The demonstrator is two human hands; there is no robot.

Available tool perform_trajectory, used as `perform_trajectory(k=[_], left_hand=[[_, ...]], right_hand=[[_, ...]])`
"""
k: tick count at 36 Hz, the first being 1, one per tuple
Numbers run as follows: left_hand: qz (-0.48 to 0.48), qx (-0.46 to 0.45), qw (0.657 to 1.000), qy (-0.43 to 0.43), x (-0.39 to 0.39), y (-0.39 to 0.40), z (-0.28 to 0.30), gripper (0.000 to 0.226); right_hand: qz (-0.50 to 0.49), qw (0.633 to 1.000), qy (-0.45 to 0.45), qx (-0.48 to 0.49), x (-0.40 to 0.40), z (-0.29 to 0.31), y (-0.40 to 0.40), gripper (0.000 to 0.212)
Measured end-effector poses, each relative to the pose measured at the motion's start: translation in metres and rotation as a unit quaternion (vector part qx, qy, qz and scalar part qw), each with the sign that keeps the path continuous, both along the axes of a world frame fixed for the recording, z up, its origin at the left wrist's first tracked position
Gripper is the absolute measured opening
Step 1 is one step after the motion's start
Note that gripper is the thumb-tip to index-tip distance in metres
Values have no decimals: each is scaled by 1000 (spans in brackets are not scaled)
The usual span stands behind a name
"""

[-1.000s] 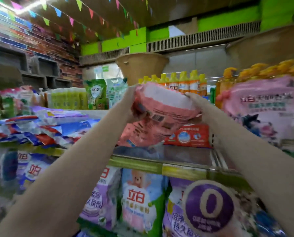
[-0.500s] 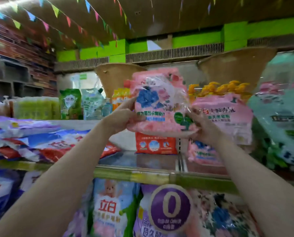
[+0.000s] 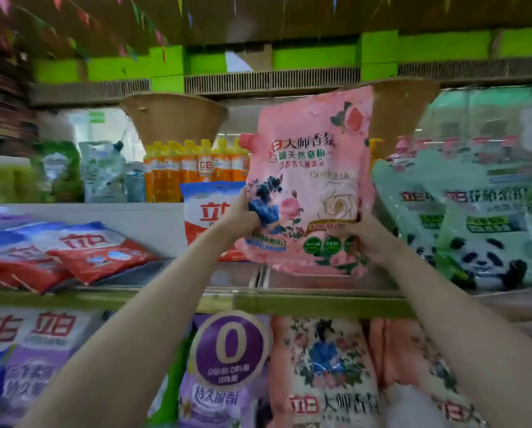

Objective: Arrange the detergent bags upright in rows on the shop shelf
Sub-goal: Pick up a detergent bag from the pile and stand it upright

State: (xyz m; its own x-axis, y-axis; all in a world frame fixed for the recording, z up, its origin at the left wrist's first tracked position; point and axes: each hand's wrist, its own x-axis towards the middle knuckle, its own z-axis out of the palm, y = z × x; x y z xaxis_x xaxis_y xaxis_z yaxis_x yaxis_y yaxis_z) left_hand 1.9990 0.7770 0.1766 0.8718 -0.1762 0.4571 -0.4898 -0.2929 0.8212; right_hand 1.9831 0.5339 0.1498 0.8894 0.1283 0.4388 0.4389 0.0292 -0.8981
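A pink detergent bag (image 3: 312,180) with roses and a red spout stands upright, its bottom at the shelf board (image 3: 320,282). My left hand (image 3: 243,216) grips its lower left edge. My right hand (image 3: 365,236) grips its lower right corner. Behind it to the left stands a red and blue bag (image 3: 207,211), partly hidden. Green panda bags (image 3: 474,217) stand upright just to the right. Red and blue bags (image 3: 82,251) lie flat on the shelf at the left.
Orange bottles (image 3: 196,168) and green pouches (image 3: 60,171) line a higher ledge behind. The lower shelf holds purple bags (image 3: 215,396) and pink bags (image 3: 326,381), with a round purple "0" tag (image 3: 230,350) hanging on the shelf's front rail (image 3: 289,302).
The pink bag has gone from lying tilted in my hands to upright with its front facing me, and it has moved right and down onto the shelf beside the panda bags.
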Motion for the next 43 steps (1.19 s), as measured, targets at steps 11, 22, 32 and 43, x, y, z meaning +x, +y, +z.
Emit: perform_trajectory(k=[11, 22, 32, 43], left_hand=[[-56, -91, 987, 122, 6, -86, -35, 27], [-22, -46, 987, 154, 28, -108, -58, 24], [-23, -18, 987, 156, 17, -91, -85, 39], [47, 56, 989, 128, 3, -101, -80, 37]], right_hand=[[-88, 989, 40, -113, -5, -18, -81, 75], [-51, 992, 58, -95, 14, -48, -107, 76], [-53, 995, 54, -68, 12, -60, -107, 82], [-87, 989, 39, -116, 15, -71, -102, 71]])
